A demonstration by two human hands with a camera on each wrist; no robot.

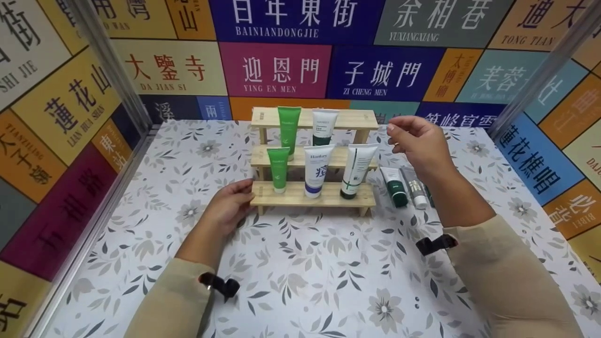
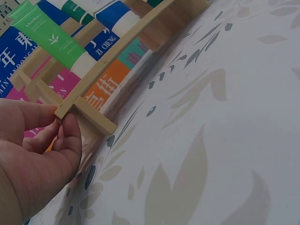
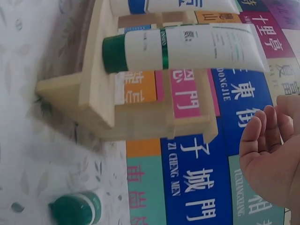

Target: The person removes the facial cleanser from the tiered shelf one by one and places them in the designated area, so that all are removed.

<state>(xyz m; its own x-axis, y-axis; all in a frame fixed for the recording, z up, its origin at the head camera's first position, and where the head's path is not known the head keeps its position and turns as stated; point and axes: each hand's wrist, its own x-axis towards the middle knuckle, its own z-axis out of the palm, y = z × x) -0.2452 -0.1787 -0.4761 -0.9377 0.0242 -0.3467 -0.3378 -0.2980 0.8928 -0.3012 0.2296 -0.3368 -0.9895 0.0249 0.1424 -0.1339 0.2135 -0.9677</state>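
Observation:
A three-tier wooden display stand (image 1: 357, 119) holds several squeeze tubes. On its middle tier stand a tall green tube (image 1: 288, 129) and a white tube with a dark green base (image 1: 324, 123). The bottom tier carries a smaller green tube (image 1: 278, 168), a white tube with a blue band (image 1: 318, 171) and a white tube with a dark green cap (image 1: 358, 169). My left hand (image 1: 231, 206) pinches the bottom tier's left end between thumb and fingers; the left wrist view confirms this. Raised beside the top tier's right end, my right hand (image 1: 419, 143) has loosely bent fingers and holds nothing.
Right of the stand, a white and dark green tube (image 1: 395, 188) and a silvery tube with a white cap (image 1: 416, 189) lie on the floral tablecloth (image 1: 291, 272). Another tube there is mostly hidden by my right arm. Sign-printed panels (image 1: 277, 70) enclose the back and sides.

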